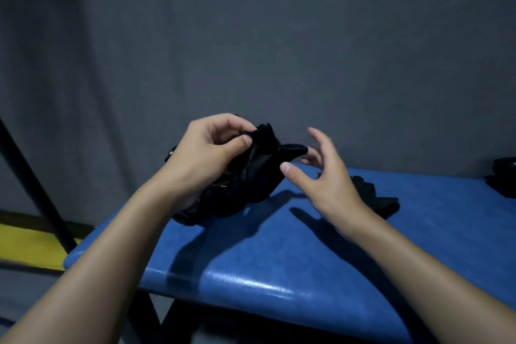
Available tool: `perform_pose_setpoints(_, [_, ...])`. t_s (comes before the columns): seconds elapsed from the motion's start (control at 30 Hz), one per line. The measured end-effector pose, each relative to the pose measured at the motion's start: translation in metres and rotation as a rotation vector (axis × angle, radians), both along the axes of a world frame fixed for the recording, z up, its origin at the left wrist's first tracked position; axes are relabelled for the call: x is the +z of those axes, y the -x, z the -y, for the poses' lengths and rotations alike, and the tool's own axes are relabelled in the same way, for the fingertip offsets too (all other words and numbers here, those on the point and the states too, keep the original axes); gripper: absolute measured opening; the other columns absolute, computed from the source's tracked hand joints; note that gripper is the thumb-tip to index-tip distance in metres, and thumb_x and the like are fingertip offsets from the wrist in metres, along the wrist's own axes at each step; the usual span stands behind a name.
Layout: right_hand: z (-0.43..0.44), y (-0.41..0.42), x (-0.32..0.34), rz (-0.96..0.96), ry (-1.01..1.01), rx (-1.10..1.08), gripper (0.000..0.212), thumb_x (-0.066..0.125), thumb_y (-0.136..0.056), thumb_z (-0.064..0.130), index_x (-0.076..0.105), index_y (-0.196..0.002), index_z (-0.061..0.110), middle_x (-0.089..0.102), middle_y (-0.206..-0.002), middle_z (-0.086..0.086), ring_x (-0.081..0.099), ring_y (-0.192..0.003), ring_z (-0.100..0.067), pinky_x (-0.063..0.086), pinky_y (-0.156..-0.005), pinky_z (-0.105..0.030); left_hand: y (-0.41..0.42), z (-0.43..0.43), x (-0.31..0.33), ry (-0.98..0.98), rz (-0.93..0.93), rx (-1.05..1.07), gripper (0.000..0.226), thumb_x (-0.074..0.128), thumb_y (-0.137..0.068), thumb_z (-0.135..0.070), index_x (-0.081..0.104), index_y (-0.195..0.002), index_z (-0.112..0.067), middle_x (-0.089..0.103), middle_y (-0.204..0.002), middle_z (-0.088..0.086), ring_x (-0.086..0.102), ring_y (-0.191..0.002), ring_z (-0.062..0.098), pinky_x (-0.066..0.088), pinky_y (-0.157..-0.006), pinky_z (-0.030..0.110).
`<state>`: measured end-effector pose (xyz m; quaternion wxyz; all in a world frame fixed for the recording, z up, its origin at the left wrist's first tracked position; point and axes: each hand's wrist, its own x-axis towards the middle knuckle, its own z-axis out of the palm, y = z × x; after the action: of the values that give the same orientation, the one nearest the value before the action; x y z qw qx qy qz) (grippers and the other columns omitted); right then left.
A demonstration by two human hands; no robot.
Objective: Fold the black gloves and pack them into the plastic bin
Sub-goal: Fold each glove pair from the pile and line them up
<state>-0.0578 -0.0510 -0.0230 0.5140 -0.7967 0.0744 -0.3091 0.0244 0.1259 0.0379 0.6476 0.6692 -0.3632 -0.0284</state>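
Note:
A bunch of black gloves (245,173) hangs just above the left end of the blue padded bench (279,254). My left hand (206,156) grips the bunch, thumb and fingers pinching the fabric at its top. My right hand (326,176) hovers beside it on the right, fingers spread and loosely bent, its fingertips near a glove finger that sticks out to the right; whether they touch it I cannot tell. Another black glove (377,198) lies on the bench behind my right wrist. No plastic bin is in view.
A dark object (502,179) sits at the bench's far right edge, cut off by the frame. A grey wall stands close behind the bench. A black metal bar (33,187) slants at the left, over a yellow floor strip (25,246).

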Motion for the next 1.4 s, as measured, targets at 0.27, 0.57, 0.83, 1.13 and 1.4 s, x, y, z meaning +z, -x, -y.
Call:
perform_pose_setpoints(0.27, [0.008,0.016,0.01,0.045,-0.032,0.122,0.011,0.072,-0.087,0.015,0.065,-0.084,0.007,0.064,-0.071,0.009,0.059,-0.068,-0.004,0.046,-0.064,-0.021,0.009,0.015,0.003,0.084,-0.179,-0.069,0.017,0.058,-0.094,0.002,0.069,-0.089,-0.01,0.072,-0.073,0.002,0.064,-0.062,0.01,0.054,-0.06,0.02])
perform_pose_setpoints(0.57, [0.029,0.033,0.017,0.072,-0.087,-0.145,0.019,0.07,-0.087,0.015,0.058,-0.071,0.014,0.062,-0.066,0.0,0.057,-0.062,-0.011,0.048,-0.062,-0.033,0.015,0.042,0.002,0.013,0.092,0.2,0.008,0.064,-0.092,-0.01,0.069,-0.088,-0.015,0.058,-0.069,-0.003,0.049,-0.055,0.002,0.04,-0.051,0.012])
perform_pose_setpoints(0.83, [0.043,0.054,0.022,0.074,-0.285,-0.128,0.014,0.063,-0.093,0.013,0.062,-0.094,-0.001,0.072,-0.087,-0.016,0.064,-0.075,-0.017,0.05,-0.07,-0.035,0.03,0.074,-0.014,-0.39,0.166,0.007,0.037,0.072,-0.086,-0.039,0.059,-0.12,-0.032,0.056,-0.117,-0.006,0.056,-0.108,0.003,0.045,-0.085,0.019])
perform_pose_setpoints(1.13, [0.073,0.091,0.026,0.033,-0.193,-0.238,0.007,0.06,-0.094,0.018,0.059,-0.092,0.011,0.059,-0.076,0.003,0.055,-0.069,-0.008,0.045,-0.066,-0.026,0.042,0.118,-0.024,-0.16,-0.018,-0.12,0.035,0.075,-0.083,-0.002,0.063,-0.111,-0.019,0.072,-0.103,0.013,0.062,-0.083,0.012,0.055,-0.085,0.032])
perform_pose_setpoints(1.4, [0.111,0.141,0.021,-0.022,-0.047,-0.412,0.011,0.062,-0.09,0.007,0.067,-0.087,0.016,0.062,-0.076,0.0,0.054,-0.068,-0.011,0.045,-0.065,-0.027,0.074,0.174,-0.035,-0.043,0.112,-0.205,0.029,0.069,-0.083,0.008,0.069,-0.094,-0.02,0.07,-0.092,-0.003,0.064,-0.082,0.004,0.052,-0.08,0.021])
